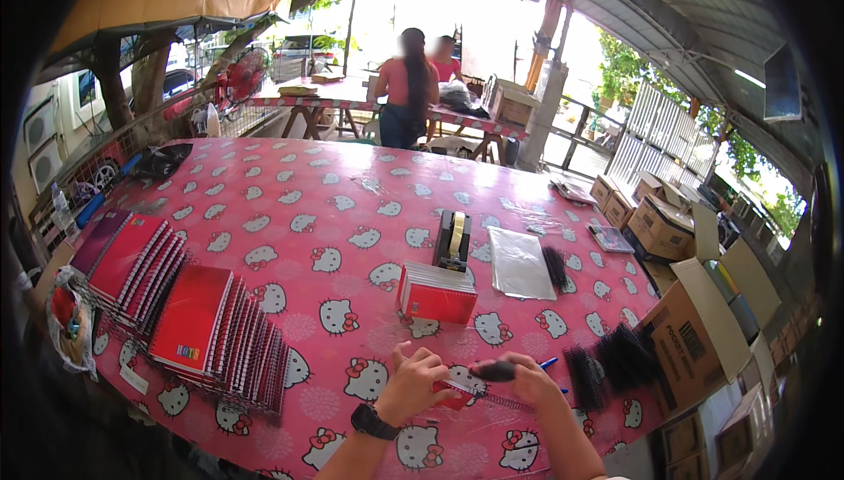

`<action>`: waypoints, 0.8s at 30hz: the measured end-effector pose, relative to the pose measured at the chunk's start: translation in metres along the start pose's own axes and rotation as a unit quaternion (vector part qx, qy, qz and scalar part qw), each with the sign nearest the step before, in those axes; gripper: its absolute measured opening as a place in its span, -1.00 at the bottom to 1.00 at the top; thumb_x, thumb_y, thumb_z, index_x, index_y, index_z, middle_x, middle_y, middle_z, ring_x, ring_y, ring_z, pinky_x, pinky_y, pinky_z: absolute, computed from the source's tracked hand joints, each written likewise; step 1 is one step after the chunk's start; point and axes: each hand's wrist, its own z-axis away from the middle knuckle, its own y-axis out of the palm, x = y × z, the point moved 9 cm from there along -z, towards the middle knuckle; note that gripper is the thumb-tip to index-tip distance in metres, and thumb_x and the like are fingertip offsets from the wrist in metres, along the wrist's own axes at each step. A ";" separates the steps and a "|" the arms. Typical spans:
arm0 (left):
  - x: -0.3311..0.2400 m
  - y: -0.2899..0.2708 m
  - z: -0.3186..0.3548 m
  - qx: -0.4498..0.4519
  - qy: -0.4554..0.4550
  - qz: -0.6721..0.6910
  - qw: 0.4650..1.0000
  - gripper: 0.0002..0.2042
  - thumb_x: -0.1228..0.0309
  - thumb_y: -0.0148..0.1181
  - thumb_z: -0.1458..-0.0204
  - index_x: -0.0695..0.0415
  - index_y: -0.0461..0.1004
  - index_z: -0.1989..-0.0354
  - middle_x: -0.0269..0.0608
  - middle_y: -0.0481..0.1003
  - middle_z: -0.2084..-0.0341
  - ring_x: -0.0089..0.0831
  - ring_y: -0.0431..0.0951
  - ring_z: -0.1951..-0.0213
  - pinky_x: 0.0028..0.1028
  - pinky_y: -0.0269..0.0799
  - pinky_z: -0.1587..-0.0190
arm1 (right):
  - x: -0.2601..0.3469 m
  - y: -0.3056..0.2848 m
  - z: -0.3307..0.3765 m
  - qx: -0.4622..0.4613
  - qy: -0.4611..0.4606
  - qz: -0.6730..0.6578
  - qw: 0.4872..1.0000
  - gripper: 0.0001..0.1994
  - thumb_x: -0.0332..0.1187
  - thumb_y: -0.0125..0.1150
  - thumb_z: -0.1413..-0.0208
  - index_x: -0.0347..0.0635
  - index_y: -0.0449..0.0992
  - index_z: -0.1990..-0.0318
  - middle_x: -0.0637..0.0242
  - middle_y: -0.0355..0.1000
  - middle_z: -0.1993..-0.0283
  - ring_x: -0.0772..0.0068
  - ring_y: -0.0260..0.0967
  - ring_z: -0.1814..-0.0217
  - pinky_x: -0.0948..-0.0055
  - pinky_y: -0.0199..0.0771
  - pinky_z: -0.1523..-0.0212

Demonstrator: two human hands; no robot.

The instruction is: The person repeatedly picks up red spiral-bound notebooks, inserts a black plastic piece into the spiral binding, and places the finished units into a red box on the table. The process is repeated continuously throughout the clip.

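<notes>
Head view: your left hand (413, 383) pinched the small red spiral-bound notebook (457, 392) near the worktop's (352, 207) front edge, fingers closed on its cover. Your right hand (527, 379) was clamped on a dark black-handled tool (494, 371) laid over the wire spine. Judged step: working the binding; the next move calls for steady alignment along the coil. A stack of red notebooks (436, 294) sat just beyond, with a black tape dispenser (454, 241) behind it. Fanned red notebooks (220, 339) lay left. Brown cardboard boxes (694, 339) with dark printed labels stood right.
</notes>
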 end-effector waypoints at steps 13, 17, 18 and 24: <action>0.000 -0.003 -0.003 0.005 -0.026 0.091 0.995 -0.59 0.21 0.46 0.31 0.01 0.48 0.24 -0.46 0.52 0.46 -0.46 0.49 0.20 -0.14 -0.02 -0.17 | 0.000 0.024 -0.003 0.002 0.008 0.111 0.994 -0.65 -0.21 0.27 -0.03 -0.36 0.53 0.18 0.03 0.46 0.00 0.31 0.38 -0.05 0.31 0.34 -0.11; 0.002 -0.001 -0.002 0.014 -0.039 0.098 0.994 -0.50 0.22 0.47 0.32 0.00 0.43 0.14 -0.44 0.52 0.47 -0.45 0.50 0.20 -0.13 -0.03 -0.18 | -0.009 0.013 -0.011 -0.052 0.073 0.231 0.969 -0.61 -0.14 0.28 0.01 -0.37 0.54 0.22 -0.05 0.45 0.02 0.19 0.41 -0.02 0.27 0.37 -0.09; 0.002 -0.001 -0.002 0.016 -0.040 0.096 0.994 -0.49 0.22 0.47 0.32 0.00 0.43 0.12 -0.44 0.52 0.47 -0.45 0.50 0.20 -0.13 -0.03 -0.18 | -0.011 -0.004 -0.010 -0.109 0.115 0.341 0.927 -0.58 -0.11 0.28 0.03 -0.37 0.54 0.22 -0.11 0.44 0.00 0.11 0.42 -0.03 0.24 0.37 -0.10; 0.005 -0.002 0.000 0.013 -0.050 0.111 0.992 -0.45 0.21 0.48 0.33 -0.02 0.42 0.08 -0.43 0.53 0.46 -0.44 0.51 0.21 -0.12 -0.05 -0.18 | -0.017 0.029 -0.013 0.020 0.066 0.111 0.991 -0.57 -0.13 0.28 0.01 -0.37 0.50 0.17 0.06 0.44 -0.04 0.43 0.38 0.07 0.44 0.37 0.02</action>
